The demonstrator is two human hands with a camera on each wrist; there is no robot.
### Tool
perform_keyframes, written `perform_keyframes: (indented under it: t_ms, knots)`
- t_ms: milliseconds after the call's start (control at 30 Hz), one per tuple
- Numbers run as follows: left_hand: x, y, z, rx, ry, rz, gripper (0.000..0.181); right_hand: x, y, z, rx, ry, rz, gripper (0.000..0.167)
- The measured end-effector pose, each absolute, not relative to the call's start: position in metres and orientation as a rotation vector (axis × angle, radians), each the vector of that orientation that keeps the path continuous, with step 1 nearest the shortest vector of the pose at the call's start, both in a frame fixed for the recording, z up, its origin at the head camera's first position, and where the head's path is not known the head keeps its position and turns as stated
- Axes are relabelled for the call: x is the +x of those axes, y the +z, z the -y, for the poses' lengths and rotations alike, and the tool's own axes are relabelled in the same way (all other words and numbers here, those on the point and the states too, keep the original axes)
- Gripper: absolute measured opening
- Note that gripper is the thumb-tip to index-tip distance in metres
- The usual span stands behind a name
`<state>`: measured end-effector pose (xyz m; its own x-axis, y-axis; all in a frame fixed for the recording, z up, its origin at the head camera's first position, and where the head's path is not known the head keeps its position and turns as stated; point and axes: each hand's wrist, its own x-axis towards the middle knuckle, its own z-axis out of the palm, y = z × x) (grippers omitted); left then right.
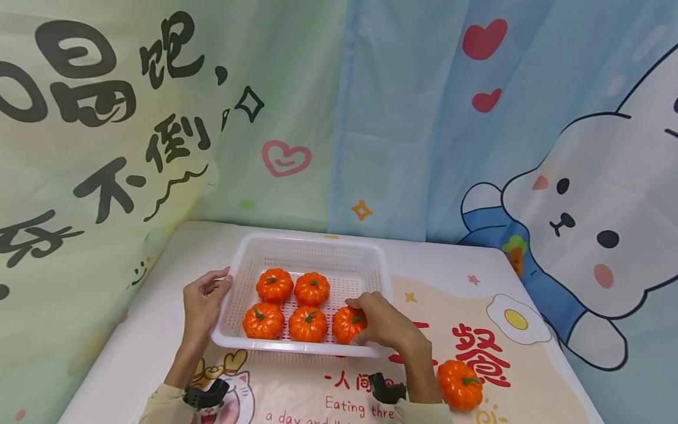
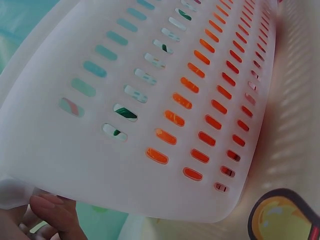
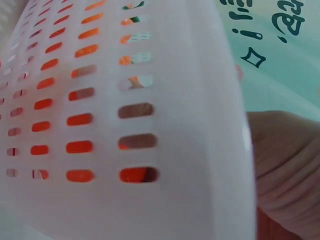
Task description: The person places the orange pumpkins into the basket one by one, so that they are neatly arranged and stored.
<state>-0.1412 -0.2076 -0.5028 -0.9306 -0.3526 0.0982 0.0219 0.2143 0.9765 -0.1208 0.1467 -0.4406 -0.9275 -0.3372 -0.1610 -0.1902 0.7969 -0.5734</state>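
Note:
A white plastic basket (image 1: 296,346) with slotted walls stands on the table, holding several small orange pumpkins (image 1: 263,321) with green stems. At its left rim my left hand (image 1: 203,303) grips the edge; the left wrist view shows curled fingers (image 2: 55,212) at the basket's corner. My right hand (image 1: 389,324) reaches over the right wall and holds a pumpkin (image 1: 345,325) in the front right corner, thumb and fingers around it. In the right wrist view the basket wall hides the fingertips, and part of the hand (image 3: 287,160) shows beyond the rim.
Outside the basket, another orange pumpkin (image 1: 459,386) lies on the printed tablecloth (image 1: 424,383), beside my right forearm. A printed curtain (image 1: 392,118) hangs behind the table's far edge.

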Motion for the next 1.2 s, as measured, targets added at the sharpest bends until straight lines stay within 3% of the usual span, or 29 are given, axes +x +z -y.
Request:
perform_keyframes:
  t_ms: [1200]
  knots:
    - [-0.141, -0.503, 0.207, 0.322, -1.763, 2.198, 0.033, -0.128, -0.456, -0.141, -0.401, -0.84, -2.7, 0.071]
